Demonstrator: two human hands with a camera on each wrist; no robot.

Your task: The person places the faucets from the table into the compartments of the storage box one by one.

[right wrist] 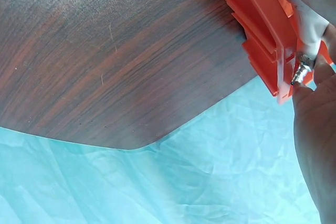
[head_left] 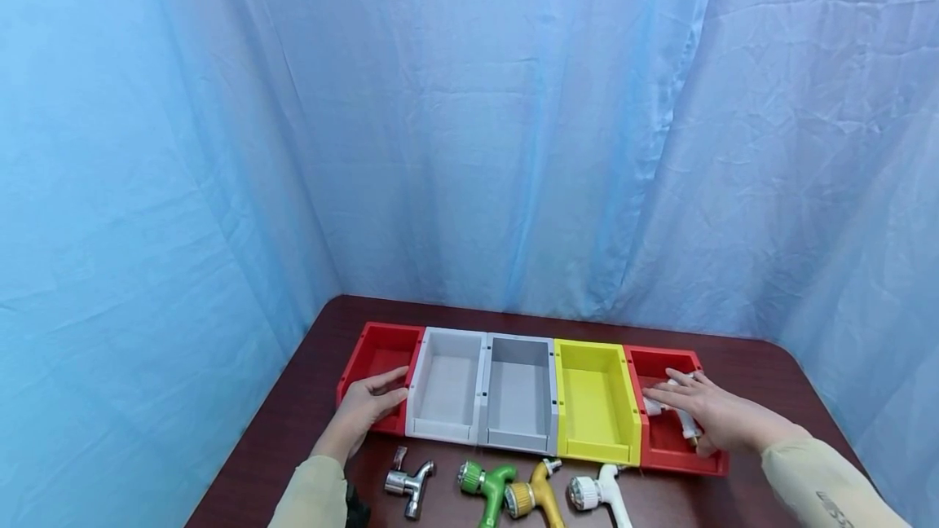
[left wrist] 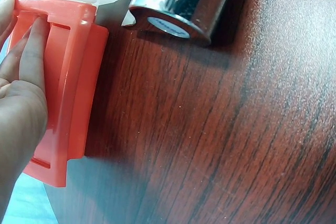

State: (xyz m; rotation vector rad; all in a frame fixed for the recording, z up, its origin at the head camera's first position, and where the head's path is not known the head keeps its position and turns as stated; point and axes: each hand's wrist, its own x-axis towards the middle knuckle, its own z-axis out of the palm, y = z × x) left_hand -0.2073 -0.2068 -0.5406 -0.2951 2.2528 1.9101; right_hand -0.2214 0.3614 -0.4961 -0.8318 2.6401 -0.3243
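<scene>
My left hand (head_left: 364, 410) reaches into the left red bin (head_left: 385, 336); in the left wrist view its long fingers (left wrist: 32, 56) lie nearly straight inside it, with nothing held. On the far right, my right hand (head_left: 722, 415) is in the other red bin (head_left: 673, 465). Its fingers and thumb span a white tap (head_left: 686, 422). In the right wrist view the thumb is right at the metal nozzle (right wrist: 303, 71) of this tap, and the fingers cover part of the white body (right wrist: 311, 24).
Between the red bins stand a white bin (head_left: 446, 433), a grey bin (head_left: 517, 441) and a yellow bin (head_left: 597, 453), all joined in a row. In front lie a chrome tap (head_left: 409, 486), a green tap (head_left: 493, 489), a yellow tap (head_left: 539, 497) and another white tap (head_left: 605, 494). Blue curtains (head_left: 469, 121) surround the table.
</scene>
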